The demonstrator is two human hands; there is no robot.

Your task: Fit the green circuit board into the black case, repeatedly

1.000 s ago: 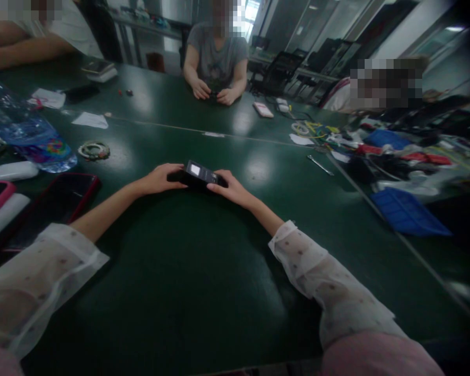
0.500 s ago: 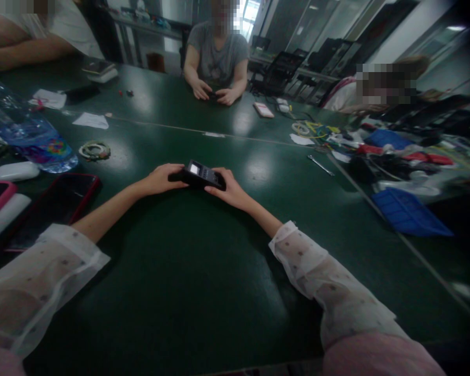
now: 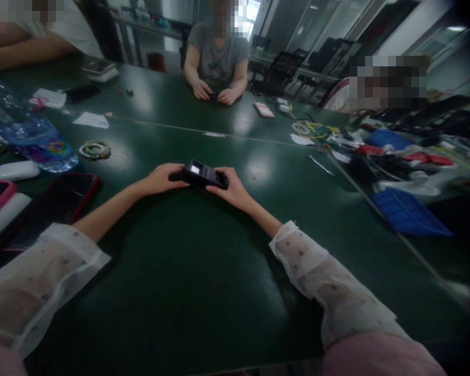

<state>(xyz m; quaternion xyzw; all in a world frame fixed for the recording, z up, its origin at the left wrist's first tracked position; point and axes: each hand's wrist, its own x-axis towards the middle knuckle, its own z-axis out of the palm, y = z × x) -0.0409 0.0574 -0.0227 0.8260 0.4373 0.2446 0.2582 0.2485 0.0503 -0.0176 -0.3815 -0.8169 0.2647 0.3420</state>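
A black handheld device (image 3: 207, 174) with a small lit screen and dark keys sits between my two hands, low over the green table (image 3: 188, 271). My left hand (image 3: 160, 179) grips its left end, thumb in front and fingers behind. Around the right end closes my right hand (image 3: 235, 189), with the thumb along the near side. The screen end is tilted up a little. What the screen shows is too small to read, and the device's underside is hidden.
Left of my hands are a water bottle (image 3: 35, 133), a red-edged phone (image 3: 55, 206), a white case (image 3: 18, 170) and a coil of cord (image 3: 95, 150). To the right lie a wrench (image 3: 320, 165), a blue tray (image 3: 411, 211) and tangled cables (image 3: 317, 130). Across the table a person (image 3: 218, 57) sits.
Both hands keep their hold on the device. Its right end and my right hand have shifted very slightly to the right.
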